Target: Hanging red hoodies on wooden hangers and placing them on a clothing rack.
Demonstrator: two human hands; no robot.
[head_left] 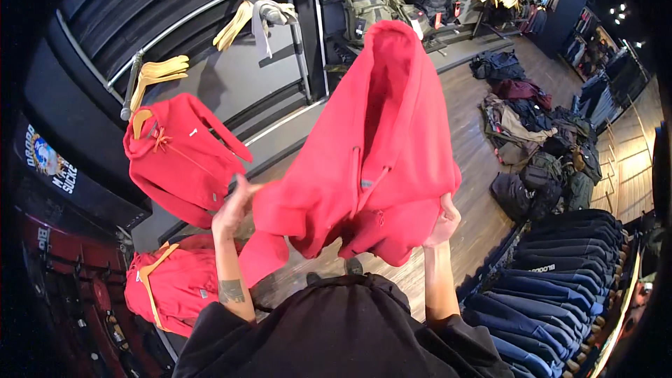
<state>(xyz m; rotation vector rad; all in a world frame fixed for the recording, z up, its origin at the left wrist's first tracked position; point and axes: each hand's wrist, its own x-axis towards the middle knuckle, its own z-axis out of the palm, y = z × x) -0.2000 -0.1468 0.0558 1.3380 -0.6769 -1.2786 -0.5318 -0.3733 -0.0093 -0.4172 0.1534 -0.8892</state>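
A red hooded sweatshirt (406,161) hangs in the air in front of me, its hood up and its drawstrings showing. At its right side, my right hand (442,222) is closed on the fabric, with some fingers hidden behind it. My left hand (234,208) is beside the left sleeve, its fingers smeared by motion; whether it grips anything is unclear. Left of it, another red hoodie (183,150) hangs on a wooden hanger (140,123) from the rail. Below lies a heap of red garments (185,283) with a wooden hanger (150,287) on top.
A metal wall rail (185,31) carries wooden hangers (159,73). Backpacks (367,10) stand on a shelf at the back. Piled clothes and bags (539,133) lie on the wooden floor at the right. A rack of dark blue garments (553,287) is near on my right.
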